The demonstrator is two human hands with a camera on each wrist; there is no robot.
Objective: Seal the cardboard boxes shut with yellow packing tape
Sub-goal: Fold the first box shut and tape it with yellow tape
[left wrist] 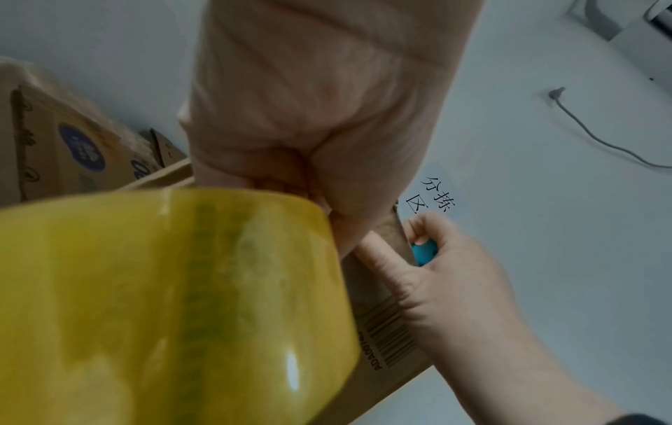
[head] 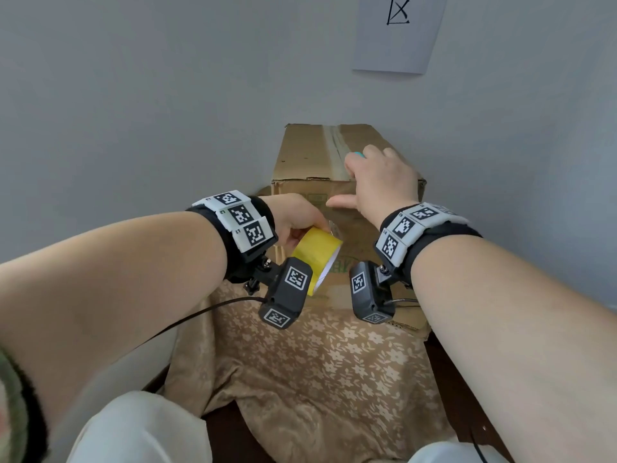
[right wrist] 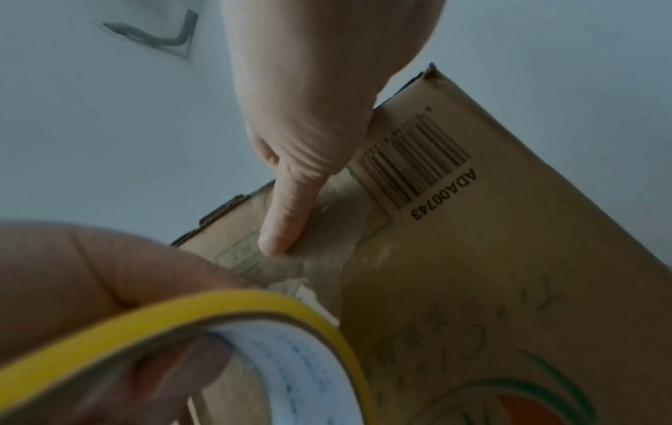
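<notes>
A tall cardboard box (head: 307,155) stands on a cloth-covered surface against the wall. A translucent tape strip (head: 334,142) runs along its top seam and down the front face. My left hand (head: 293,217) grips a yellow tape roll (head: 317,252) just in front of the box, close to the front face. My right hand (head: 377,182) rests over the box's top front edge. Its thumb (right wrist: 287,215) presses the tape onto the front face beside a barcode (right wrist: 414,161). Its curled fingers hold a small blue object (left wrist: 423,251) above the box top.
A beige floral cloth (head: 317,362) covers the surface under the box. A paper sign (head: 399,31) hangs on the grey wall behind. More cardboard boxes (left wrist: 65,143) stand to the left. A cable (left wrist: 589,132) runs along the wall. My knees are at the bottom edge.
</notes>
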